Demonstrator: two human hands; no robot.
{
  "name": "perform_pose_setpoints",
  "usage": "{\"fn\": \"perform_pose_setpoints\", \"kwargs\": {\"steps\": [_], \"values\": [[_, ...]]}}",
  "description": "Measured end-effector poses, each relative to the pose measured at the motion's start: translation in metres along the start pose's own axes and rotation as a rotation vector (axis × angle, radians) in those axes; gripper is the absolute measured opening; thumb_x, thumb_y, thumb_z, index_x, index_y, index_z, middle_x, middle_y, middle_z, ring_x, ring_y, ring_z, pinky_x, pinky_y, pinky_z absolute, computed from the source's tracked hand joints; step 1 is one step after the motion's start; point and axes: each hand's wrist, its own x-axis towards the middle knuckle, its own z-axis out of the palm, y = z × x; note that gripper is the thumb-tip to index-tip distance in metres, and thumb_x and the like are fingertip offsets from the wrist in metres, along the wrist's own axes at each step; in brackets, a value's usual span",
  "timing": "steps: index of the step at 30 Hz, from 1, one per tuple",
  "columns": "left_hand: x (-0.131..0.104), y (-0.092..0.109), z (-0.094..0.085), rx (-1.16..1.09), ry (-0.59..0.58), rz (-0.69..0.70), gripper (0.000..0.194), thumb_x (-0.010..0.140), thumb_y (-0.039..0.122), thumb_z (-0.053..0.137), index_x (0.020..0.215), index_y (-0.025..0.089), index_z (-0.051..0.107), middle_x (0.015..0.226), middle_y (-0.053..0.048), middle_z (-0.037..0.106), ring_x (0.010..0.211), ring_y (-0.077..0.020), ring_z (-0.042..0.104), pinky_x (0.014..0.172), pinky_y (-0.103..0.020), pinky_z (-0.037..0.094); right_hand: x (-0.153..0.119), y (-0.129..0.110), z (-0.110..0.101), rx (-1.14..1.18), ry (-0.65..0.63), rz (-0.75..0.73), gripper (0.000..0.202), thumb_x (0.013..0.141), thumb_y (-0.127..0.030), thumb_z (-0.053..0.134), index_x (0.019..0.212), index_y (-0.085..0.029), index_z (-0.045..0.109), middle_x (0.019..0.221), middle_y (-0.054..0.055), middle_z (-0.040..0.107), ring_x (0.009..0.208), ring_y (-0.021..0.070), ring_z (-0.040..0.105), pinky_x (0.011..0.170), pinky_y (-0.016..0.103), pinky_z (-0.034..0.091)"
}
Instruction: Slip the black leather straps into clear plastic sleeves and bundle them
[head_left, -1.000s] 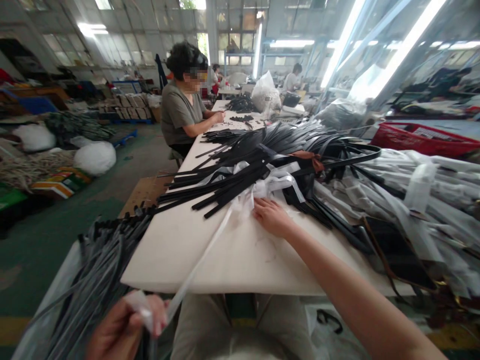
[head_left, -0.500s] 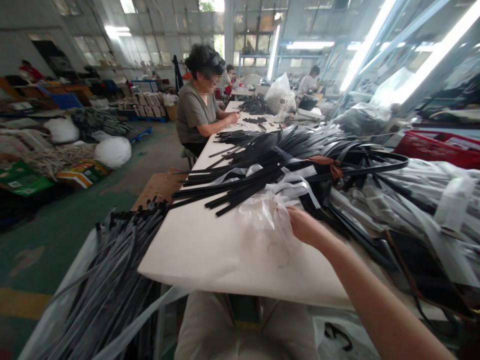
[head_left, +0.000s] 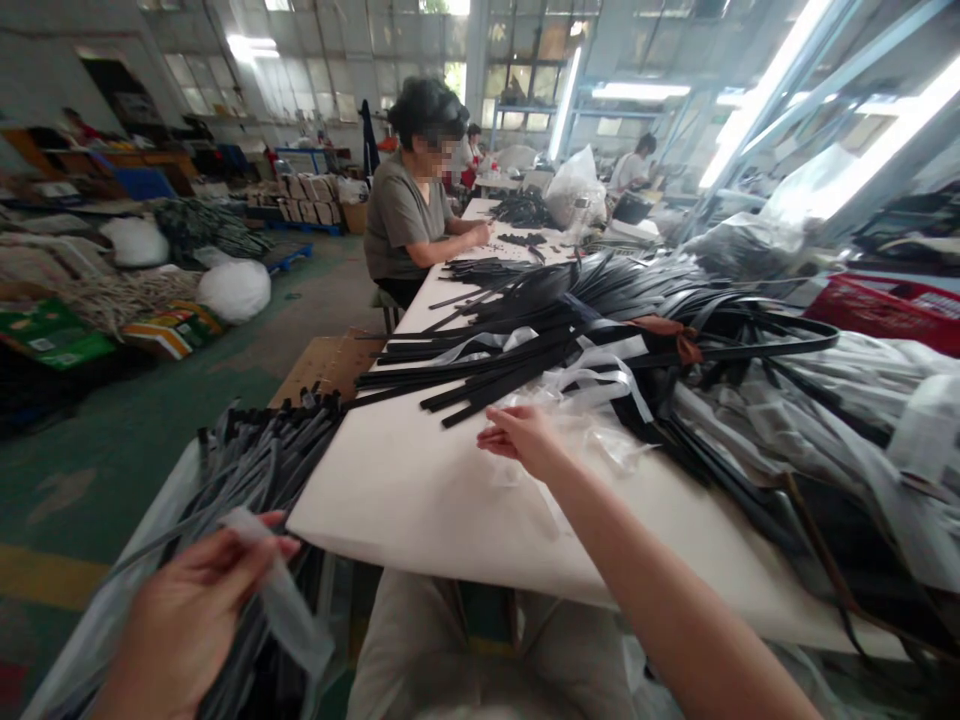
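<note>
At the lower left, my left hand pinches a translucent plastic strip, whose end hangs down over a bundle of dark strips beside the table. Over the near part of the white table, my right hand has its fingers drawn together; whether anything thin is between them is too small to tell. Crumpled clear plastic lies just behind and beside that hand. Black strips extend across the tabletop beyond it.
A person in a grey shirt sits at the table's left side. White wrapped material and a red basket are at the right. Cardboard lies by the table's left edge. White sacks sit on the floor farther left.
My left hand has come into view with the plastic strip. My right hand has moved left, away from the crumpled plastic it was touching. The view has shifted slightly.
</note>
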Motion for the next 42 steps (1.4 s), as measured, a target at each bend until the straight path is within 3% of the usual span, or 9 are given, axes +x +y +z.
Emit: {"fn": "perform_pose_setpoints", "kwargs": {"steps": [4,9,12,16,20,22,28,33,42], "values": [[-0.013,0.0,0.052,-0.03,-0.371,-0.003,0.018,0.062,0.032,0.081,0.07,0.018,0.074,0.069,-0.004,0.075,0.069,-0.0202,0.069,0.068,-0.027,0.055,0.051,0.005,0.035,0.06,0.089,0.168,0.017,0.096,-0.028,0.058,0.093,-0.011,0.062,0.073,-0.001,0.063,0.053,0.008,0.059,0.046,0.019,0.051],[-0.034,0.007,0.087,-0.037,-0.582,-0.036,0.012,0.066,0.027,0.075,0.061,0.016,0.071,0.062,-0.004,0.072,0.063,-0.0183,0.067,0.063,-0.024,0.05,0.068,0.0,0.029,0.186,0.144,0.21,0.018,0.095,-0.029,0.059,0.104,-0.013,0.06,0.085,0.0,0.062,0.06,0.0083,0.058,0.048,0.019,0.05],[-0.032,0.003,0.09,-0.012,-0.611,-0.068,0.011,0.066,0.025,0.072,0.061,0.015,0.071,0.06,-0.004,0.071,0.059,-0.0168,0.063,0.059,-0.023,0.046,0.052,-0.013,0.013,0.3,0.042,0.174,0.016,0.096,-0.026,0.057,0.089,-0.012,0.059,0.07,-0.004,0.057,0.048,0.0046,0.05,0.04,0.014,0.042],[-0.027,-0.006,0.09,0.018,-0.634,-0.098,0.011,0.063,0.025,0.073,0.06,0.014,0.07,0.058,-0.003,0.068,0.057,-0.0157,0.059,0.056,-0.023,0.041,0.001,-0.024,-0.016,0.417,-0.171,0.07,0.038,0.096,-0.029,0.052,0.06,-0.017,0.046,0.045,-0.01,0.041,0.032,0.0005,0.034,0.03,0.008,0.029],[-0.033,-0.006,0.095,-0.012,-0.668,-0.113,0.012,0.062,0.024,0.075,0.062,0.014,0.069,0.06,-0.002,0.067,0.058,-0.0149,0.056,0.057,-0.023,0.039,-0.06,-0.005,-0.03,0.334,-0.364,-0.012,0.028,0.077,-0.032,0.077,0.065,-0.015,0.059,0.047,-0.002,0.06,0.033,0.007,0.049,0.031,0.014,0.039],[-0.038,-0.001,0.099,0.008,-0.678,-0.106,0.011,0.062,0.023,0.074,0.062,0.014,0.068,0.061,-0.001,0.065,0.059,-0.0143,0.055,0.058,-0.023,0.039,-0.083,0.009,-0.029,0.236,-0.447,-0.119,0.029,0.078,-0.036,0.077,0.067,-0.013,0.062,0.054,0.004,0.067,0.038,0.0108,0.057,0.036,0.018,0.046],[-0.047,0.008,0.107,0.262,-0.597,0.019,0.035,0.059,0.034,0.078,0.05,0.016,0.05,0.05,0.006,0.043,0.052,-0.01,0.036,0.049,-0.022,0.024,-0.099,0.024,-0.025,0.323,-0.268,-0.289,0.027,0.082,-0.039,0.073,0.078,-0.014,0.066,0.059,0.002,0.066,0.044,0.011,0.06,0.039,0.019,0.046],[-0.048,0.005,0.107,0.304,-0.667,0.166,0.037,0.085,0.041,0.053,0.058,0.016,0.056,0.054,0.003,0.049,0.054,-0.0127,0.047,0.054,-0.024,0.031,-0.099,0.029,-0.028,0.368,-0.241,-0.254,0.022,0.082,-0.035,0.074,0.085,-0.015,0.067,0.059,-0.001,0.063,0.046,0.01,0.06,0.041,0.018,0.046],[-0.055,0.009,0.112,0.161,-0.662,-0.059,0.012,0.066,0.023,0.066,0.058,0.015,0.061,0.058,0.0,0.059,0.059,-0.014,0.052,0.057,-0.023,0.037,-0.105,0.032,-0.033,0.32,-0.184,-0.274,0.022,0.083,-0.035,0.072,0.088,-0.014,0.067,0.058,0.0,0.064,0.045,0.0103,0.06,0.041,0.018,0.046]]}}
